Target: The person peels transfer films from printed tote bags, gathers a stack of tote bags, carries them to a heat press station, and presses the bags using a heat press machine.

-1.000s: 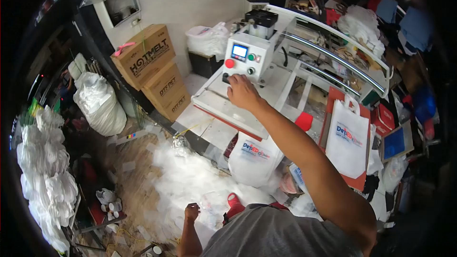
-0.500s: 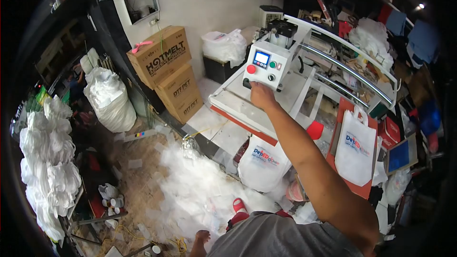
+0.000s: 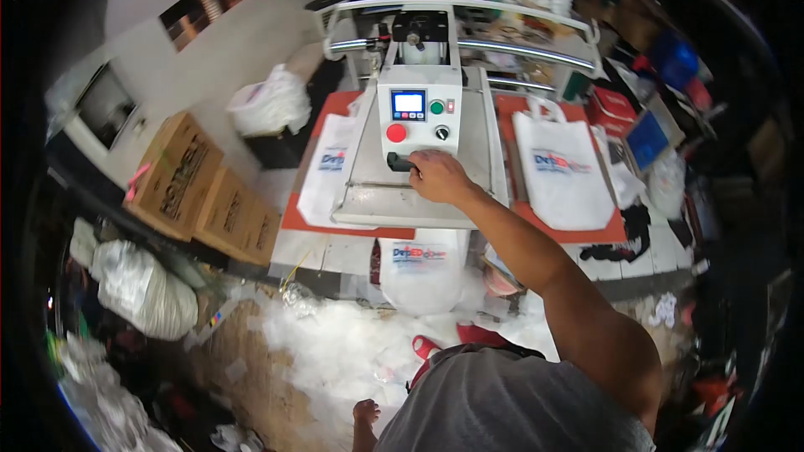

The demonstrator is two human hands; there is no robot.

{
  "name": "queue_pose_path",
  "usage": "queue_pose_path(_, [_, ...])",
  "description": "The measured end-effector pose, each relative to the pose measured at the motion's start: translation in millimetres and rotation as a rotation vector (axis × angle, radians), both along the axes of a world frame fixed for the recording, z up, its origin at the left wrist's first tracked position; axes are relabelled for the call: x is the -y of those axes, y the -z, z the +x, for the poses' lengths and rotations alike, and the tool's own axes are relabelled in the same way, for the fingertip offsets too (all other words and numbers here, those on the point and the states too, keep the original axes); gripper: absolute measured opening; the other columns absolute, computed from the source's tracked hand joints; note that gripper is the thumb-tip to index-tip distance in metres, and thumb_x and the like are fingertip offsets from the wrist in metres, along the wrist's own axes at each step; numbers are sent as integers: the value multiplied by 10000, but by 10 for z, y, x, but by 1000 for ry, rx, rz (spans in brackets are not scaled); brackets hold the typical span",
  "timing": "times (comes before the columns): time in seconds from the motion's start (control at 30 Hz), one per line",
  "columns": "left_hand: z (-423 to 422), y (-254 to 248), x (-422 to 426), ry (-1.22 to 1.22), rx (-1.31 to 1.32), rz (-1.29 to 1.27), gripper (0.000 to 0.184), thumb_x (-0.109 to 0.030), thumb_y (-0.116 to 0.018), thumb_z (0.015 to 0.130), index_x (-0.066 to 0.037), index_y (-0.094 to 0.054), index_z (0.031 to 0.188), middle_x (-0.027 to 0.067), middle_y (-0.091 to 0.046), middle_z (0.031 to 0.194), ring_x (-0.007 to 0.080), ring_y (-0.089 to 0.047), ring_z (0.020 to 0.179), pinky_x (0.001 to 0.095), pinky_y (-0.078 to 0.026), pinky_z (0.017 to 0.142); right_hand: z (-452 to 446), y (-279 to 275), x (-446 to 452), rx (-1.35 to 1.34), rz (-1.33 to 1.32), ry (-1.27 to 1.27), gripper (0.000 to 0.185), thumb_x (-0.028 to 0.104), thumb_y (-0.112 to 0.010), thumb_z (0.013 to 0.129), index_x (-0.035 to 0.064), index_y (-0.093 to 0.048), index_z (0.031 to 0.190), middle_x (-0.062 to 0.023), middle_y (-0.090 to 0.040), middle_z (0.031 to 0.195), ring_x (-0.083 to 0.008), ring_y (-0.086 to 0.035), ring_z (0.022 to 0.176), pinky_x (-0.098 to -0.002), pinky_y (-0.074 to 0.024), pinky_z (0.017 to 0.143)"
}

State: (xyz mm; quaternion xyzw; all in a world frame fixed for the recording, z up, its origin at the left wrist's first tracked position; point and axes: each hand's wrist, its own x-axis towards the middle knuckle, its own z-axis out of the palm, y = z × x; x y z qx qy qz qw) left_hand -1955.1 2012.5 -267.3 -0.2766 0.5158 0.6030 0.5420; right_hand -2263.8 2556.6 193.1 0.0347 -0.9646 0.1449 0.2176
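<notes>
My right hand (image 3: 437, 176) is closed around the black handle (image 3: 400, 162) at the front of a white heat press head (image 3: 419, 100). The head carries a small screen, a red button, a green button and a black knob. It sits between two red-orange pads. A white printed tote bag (image 3: 327, 188) lies on the left pad, partly under the head's plate. Another white tote bag (image 3: 565, 169) lies flat on the right pad. A third printed bag (image 3: 423, 272) hangs below the front edge. My left hand (image 3: 366, 410) hangs low by my side, fingers curled, nothing visible in it.
Cardboard boxes (image 3: 172, 176) stand at the left, with a filled white sack (image 3: 146, 289) in front of them. White sheets (image 3: 327, 343) cover the floor near my feet. Metal rails (image 3: 528, 54) run behind the press. A red box (image 3: 611, 111) and clutter are at the right.
My right hand has moved the press head rightward along its rails, uncovering part of the left pad and its bag. My view has turned to the right. My left hand still hangs low.
</notes>
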Motion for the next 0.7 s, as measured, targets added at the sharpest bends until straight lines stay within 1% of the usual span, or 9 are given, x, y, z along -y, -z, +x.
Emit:
queue_pose_path(0.07, [-114,93,-211,79,60,294,112,-202,-471,950,-153,-569,977,66,-607,910,272,-600,716,394,-409,513,456,-185,-578,117,-4,114,304,248,-554,852,-3,-620,1011,-188,-664,922,-369,-633,899,-478,-491,819])
queue_pose_path(0.13, [-144,-154,-625,93,-149,-208,86,-184,-503,953,-149,-579,973,64,-613,877,253,-597,663,376,-404,489,762,-239,-961,233,-4,212,341,293,-555,866,-14,-621,1002,-190,-665,932,-367,-634,908,-472,-491,828])
queue_pose_path(0.17, [-212,-541,-939,109,-211,-465,73,-176,-519,954,-148,-584,972,63,-617,861,244,-596,636,366,-402,477,862,-235,-1097,257,8,242,369,331,-547,880,-18,-632,966,-190,-668,922,-362,-641,899,-470,-499,814])
queue_pose_path(0.3, [-733,-593,-1228,100,-301,-490,62,-144,-548,939,-118,-598,966,68,-632,788,197,-595,559,280,-391,423,1075,-41,-1536,308,25,396,427,397,-531,901,-7,-665,863,-190,-676,874,-347,-664,857,-467,-522,764])
queue_pose_path(0.33, [-925,-574,-1238,136,-276,-386,106,-168,-559,932,-116,-600,1015,79,-654,785,190,-618,573,268,-416,417,1154,3,-1634,256,52,461,400,383,-543,891,13,-670,804,-176,-677,825,-335,-670,805,-471,-524,706])
queue_pose_path(0.43, [-1247,-662,-1445,171,-423,-442,159,-192,-579,919,-119,-599,1059,81,-672,796,178,-629,578,280,-448,429,1477,-93,-1888,240,94,558,343,353,-600,866,22,-636,783,-171,-653,755,-360,-649,761,-463,-507,704])
queue_pose_path(0.47, [-1359,-733,-1511,246,-416,-462,210,-267,-600,918,-131,-571,1075,63,-669,871,191,-651,683,322,-498,548,1574,-53,-2018,244,94,564,343,353,-600,866,22,-636,783,-171,-653,755,-360,-649,761,-463,-507,704])
queue_pose_path(0.53, [-1573,-760,-1601,275,-470,-457,227,-268,-604,916,-117,-574,1083,71,-678,894,193,-661,692,319,-503,543,1750,37,-2241,82,165,611,304,323,-633,834,34,-621,743,-160,-641,690,-359,-644,679,-465,-508,658])
queue_pose_path(0.7, [-2015,-756,-1681,356,-510,-484,242,-266,-614,911,-118,-575,1098,76,-684,905,199,-665,693,324,-504,535,2084,20,-2607,24,174,682,295,319,-667,792,47,-602,697,-151,-639,649,-348,-640,627,-472,-504,620])
